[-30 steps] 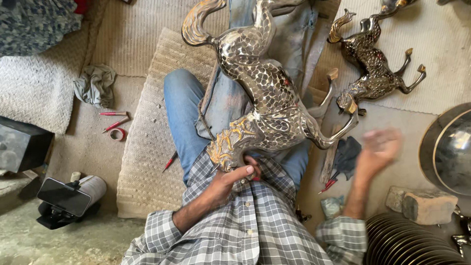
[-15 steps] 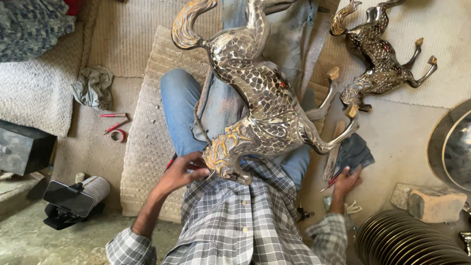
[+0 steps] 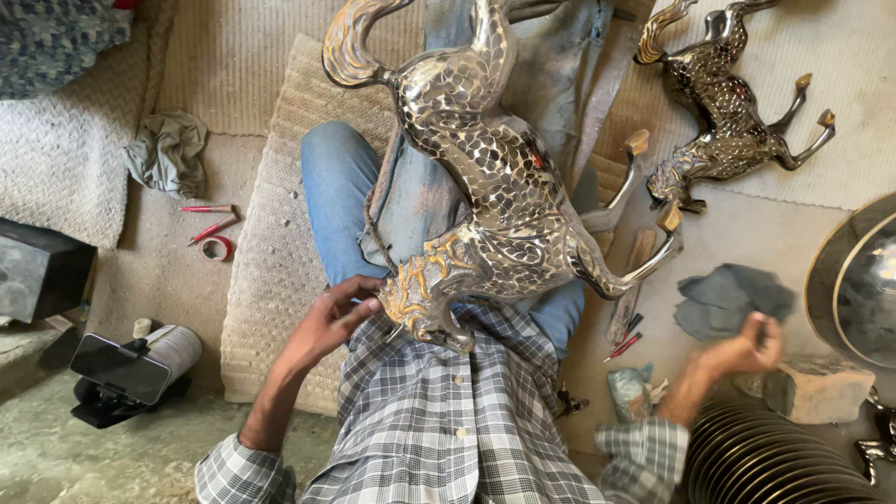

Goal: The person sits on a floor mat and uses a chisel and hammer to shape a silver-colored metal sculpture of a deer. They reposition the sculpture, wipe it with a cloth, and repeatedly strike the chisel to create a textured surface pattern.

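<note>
Silver horse figure (image 3: 495,196) touches the open left hand (image 3: 327,322); blurred right hand (image 3: 742,350), grip unclear.

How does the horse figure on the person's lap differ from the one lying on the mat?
The lap horse fills more of the view and looks bright silver with gold at the head; the mat horse looks smaller and darker. The left hand touches the lap horse's head; nothing touches the mat horse. Both are metal, scale-patterned and leaping.
</note>
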